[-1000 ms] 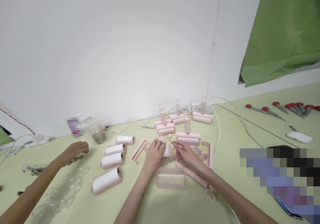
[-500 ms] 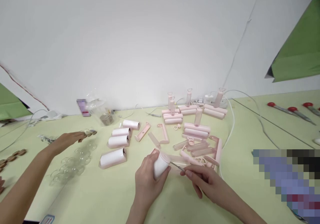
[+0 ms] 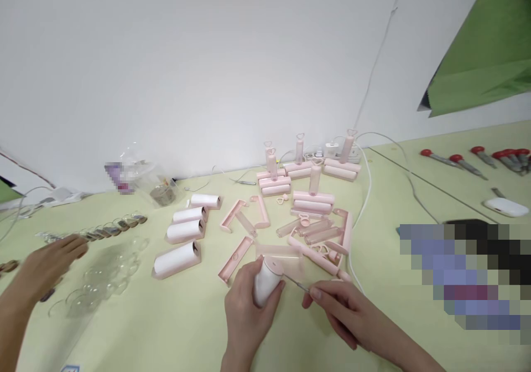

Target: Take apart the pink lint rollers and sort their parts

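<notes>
Gripping a white roll [image 3: 266,290] in the left hand [image 3: 244,311], with fingers and thumb curled round its sides and its pink end cap [image 3: 274,265] tipped up and to the right; pinching a thin metal tool [image 3: 300,285] between thumb and fingers of the right hand [image 3: 344,306], with the tip right at the rim of the cap; cannot tell contact there from a slight gap; keeping roll and tool together over the near middle of the pale green surface [image 3: 298,344]; can see off to the left a co-worker's hand [image 3: 53,264] with fingers stretched out, close to clear domes [image 3: 103,275] and a row of small discs [image 3: 120,225]; have just past the roll a clear cover [image 3: 290,253], with a long pink tray [image 3: 235,258] to its left; past that, to the right, find a jumble of clear tubes [image 3: 316,228] and a pink handle frame [image 3: 347,231]; to the left, count four more white rolls [image 3: 176,257] in a column; farther back, see pink rollers [image 3: 313,201] with upright handles; well off to the right, notice a white case [image 3: 506,206] and red-topped tools [image 3: 440,159]; beside the white wall [image 3: 207,84], make out a plastic bag [image 3: 153,184] and a white plug [image 3: 331,150]
</notes>
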Motion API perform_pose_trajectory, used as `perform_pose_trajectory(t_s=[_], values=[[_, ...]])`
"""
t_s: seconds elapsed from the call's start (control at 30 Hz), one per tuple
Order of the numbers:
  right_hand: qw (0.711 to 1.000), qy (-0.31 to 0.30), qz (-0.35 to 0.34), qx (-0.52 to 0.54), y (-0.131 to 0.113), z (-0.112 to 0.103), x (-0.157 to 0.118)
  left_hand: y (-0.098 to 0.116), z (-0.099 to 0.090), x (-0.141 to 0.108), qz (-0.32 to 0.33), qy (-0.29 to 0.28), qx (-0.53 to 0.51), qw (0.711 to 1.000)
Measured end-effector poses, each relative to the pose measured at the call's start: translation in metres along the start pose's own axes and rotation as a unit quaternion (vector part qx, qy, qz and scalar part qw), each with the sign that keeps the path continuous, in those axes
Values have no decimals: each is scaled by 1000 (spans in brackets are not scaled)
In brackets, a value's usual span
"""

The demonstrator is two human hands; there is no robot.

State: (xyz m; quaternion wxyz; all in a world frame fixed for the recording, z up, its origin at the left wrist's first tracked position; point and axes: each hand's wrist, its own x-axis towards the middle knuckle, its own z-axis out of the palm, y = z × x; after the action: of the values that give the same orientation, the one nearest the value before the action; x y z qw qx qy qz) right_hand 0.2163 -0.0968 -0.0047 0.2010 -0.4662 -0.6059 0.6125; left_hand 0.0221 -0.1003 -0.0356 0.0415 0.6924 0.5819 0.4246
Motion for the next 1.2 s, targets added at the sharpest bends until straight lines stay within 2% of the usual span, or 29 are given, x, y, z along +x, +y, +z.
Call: perform_pose_trajectory(t_s=[0.47, 0.67, 0.77, 0.87, 0.93, 1.03, 1.1, 1.2], values=[[1000, -4, 7, 3, 4, 2, 1, -1, 1, -5, 4, -9, 0, 1000], [998, 60, 1, -13, 13, 0, 7, -4, -1, -6, 41, -14, 30, 999], [996, 93, 3, -2, 12, -12, 12, -5, -2, -3, -6, -26, 36, 999], [982, 173, -76, -21, -3, -30, 12, -3, -1, 8, -62, -35, 14, 997], [961, 237, -139, -23, -19, -42, 11, 2, 0, 20, -59, -43, -27, 997], [930, 306, -201, 39, -43, -53, 10, 11, 1, 39, -47, -59, -96, 993], [917, 311, -241, 64, -57, -54, 13, 17, 2, 48, -48, -58, -133, 988], [930, 247, -272, 18, -71, -48, 24, 20, 2, 57, -35, -63, -201, 977]])
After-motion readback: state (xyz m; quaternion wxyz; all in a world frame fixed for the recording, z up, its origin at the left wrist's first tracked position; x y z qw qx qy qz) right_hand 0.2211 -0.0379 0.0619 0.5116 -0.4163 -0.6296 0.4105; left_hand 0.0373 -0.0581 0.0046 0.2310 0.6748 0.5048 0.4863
